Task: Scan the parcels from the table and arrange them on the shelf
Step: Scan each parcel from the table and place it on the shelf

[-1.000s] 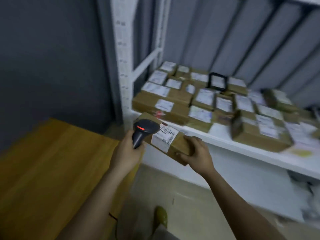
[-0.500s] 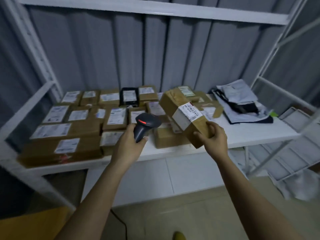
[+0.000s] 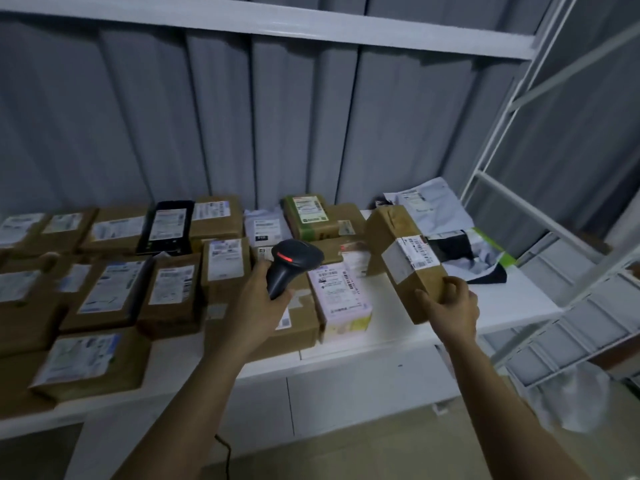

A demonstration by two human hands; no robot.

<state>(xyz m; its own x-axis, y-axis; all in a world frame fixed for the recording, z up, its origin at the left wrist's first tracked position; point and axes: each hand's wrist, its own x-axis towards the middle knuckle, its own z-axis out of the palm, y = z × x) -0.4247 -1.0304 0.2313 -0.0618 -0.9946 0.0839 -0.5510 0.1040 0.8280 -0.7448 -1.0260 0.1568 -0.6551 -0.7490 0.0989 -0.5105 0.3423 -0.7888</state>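
My right hand (image 3: 450, 304) grips the near end of a long brown cardboard parcel (image 3: 403, 251) with a white label, held tilted above the right part of the white shelf (image 3: 519, 299). My left hand (image 3: 258, 296) holds a black barcode scanner (image 3: 292, 263) by its handle; a red light glows on its head. The scanner hovers over the parcels in the middle of the shelf, left of the held parcel.
Several brown labelled parcels (image 3: 169, 289) cover the shelf's left and middle, with a black one (image 3: 168, 230) and a pink-white box (image 3: 341, 303). Grey mailer bags (image 3: 433, 206) lie at the back right. An upper shelf board (image 3: 311, 22) runs overhead. A white rack frame (image 3: 568, 323) stands right.
The view has swung from the wooden table to the shelf and moved closer. My right hand has carried the parcel rightward over the shelf; the scanner stays in my left hand.
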